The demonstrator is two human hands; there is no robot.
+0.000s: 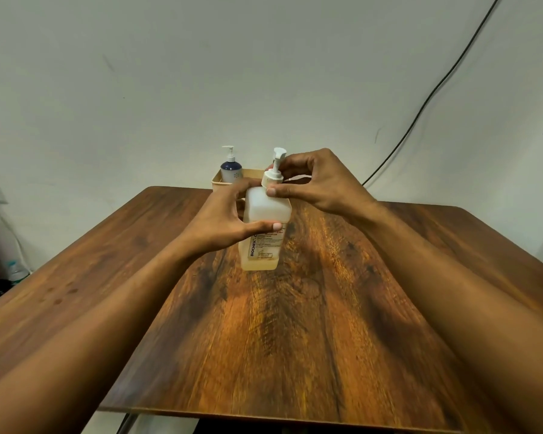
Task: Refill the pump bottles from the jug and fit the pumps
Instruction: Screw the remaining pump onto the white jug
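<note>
Your fingers [265, 227] are wrapped around the bottle: your left hand [226, 220] grips its body, and your right hand [320, 183] pinches the white pump [275, 170] collar at the neck. The wooden table [295, 324] carries the bottle [264, 233], upright near the middle. At the far edge, a tray [217, 180] holds a blue bottle [231, 171].

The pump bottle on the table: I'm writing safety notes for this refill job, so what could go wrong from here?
1. The square bottle is tall and nearly empty; twisting the pump collar could tip it if the left hand loosens.
2. The right hand could cross-thread the collar, causing leaks.
</note>
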